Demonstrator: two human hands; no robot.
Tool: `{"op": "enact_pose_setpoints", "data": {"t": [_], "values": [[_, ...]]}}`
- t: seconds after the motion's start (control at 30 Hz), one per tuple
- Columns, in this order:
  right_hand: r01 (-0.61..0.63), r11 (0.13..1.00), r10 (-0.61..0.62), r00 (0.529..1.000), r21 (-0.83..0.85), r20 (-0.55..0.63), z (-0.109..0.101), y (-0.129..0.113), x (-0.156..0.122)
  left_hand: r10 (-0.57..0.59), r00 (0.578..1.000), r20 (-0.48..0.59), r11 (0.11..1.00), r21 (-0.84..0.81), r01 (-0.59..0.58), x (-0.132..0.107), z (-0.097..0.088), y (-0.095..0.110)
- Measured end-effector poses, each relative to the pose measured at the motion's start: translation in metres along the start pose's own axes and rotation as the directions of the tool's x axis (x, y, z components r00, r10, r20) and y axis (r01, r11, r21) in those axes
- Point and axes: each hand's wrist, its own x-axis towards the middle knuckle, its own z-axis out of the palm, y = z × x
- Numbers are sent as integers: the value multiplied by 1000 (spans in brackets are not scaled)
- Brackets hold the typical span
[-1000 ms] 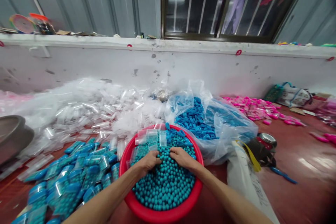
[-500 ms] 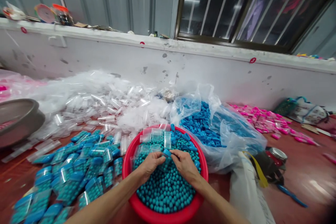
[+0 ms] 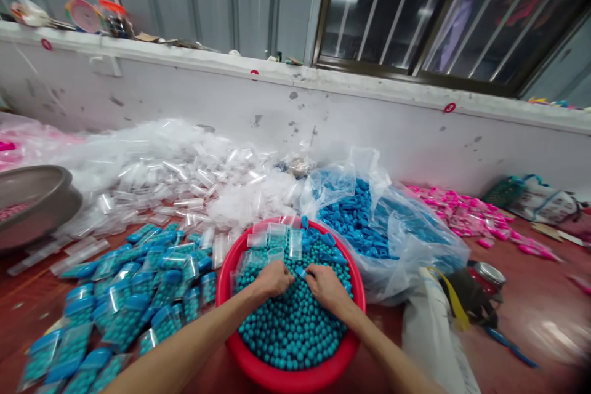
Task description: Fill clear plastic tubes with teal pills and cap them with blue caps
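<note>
Ahead of you, a barred window [image 3: 383, 18] breaks a corrugated grey wall [image 3: 226, 0] above a white ledge [image 3: 194, 59] bearing a round pink dish [image 3: 85, 16] and an orange-topped container [image 3: 113, 11]. Pink pieces [image 3: 462, 209], a bag [image 3: 542, 202] and a silver-lidded jar [image 3: 488, 277] lie to your right; a grey-brown basin [image 3: 41, 215] sits left.

The right hand [image 3: 327, 287] partly hides a small blue piece [image 3: 301, 273].
</note>
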Motion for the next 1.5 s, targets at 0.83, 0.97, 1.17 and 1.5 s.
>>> {"op": "enact_pose_setpoints", "data": {"t": [0.83,0.97,1.17,1.5], "values": [[268,917,-276,961,294,-16,-14,-26,-18,44,986,-162,791,-596,-134,-45,17,14],[326,914,-349,935,243,60,-24,-28,-14,50,981,-185,799,-582,-151,-47,17,15],[6,794,-52,997,608,58,-22,-21,-4,136,989,-65,807,-572,-148,-55,10,14],[220,947,-242,967,234,73,-7,-35,-24,79,962,-261,801,-557,-217,-54,23,17]]}}
